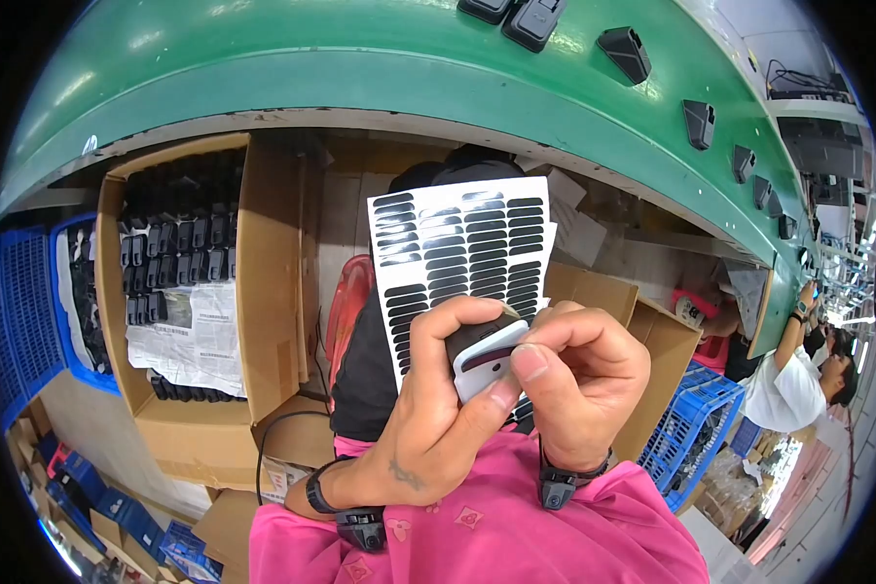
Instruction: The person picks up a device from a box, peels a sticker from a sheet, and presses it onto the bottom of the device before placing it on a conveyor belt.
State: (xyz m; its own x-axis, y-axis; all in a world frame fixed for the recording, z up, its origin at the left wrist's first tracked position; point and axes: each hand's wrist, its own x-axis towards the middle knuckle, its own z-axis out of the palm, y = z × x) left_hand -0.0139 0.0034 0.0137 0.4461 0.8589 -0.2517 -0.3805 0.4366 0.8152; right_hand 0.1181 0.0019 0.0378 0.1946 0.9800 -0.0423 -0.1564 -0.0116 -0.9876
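My left hand is closed round a small housing with a light grey-white face and a black body. A dark, narrow strip sticker lies across that face. Its right end runs under the thumb and forefinger of my right hand, which are pinched together there. Under both hands, on my lap, rests a white sheet with columns of black rounded-end stickers; its lower part is hidden by my hands.
A green workbench runs across the front, with several black housings on it. To the left stand a cardboard box packed with black parts and a blue crate. A blue basket and a seated person are at right.
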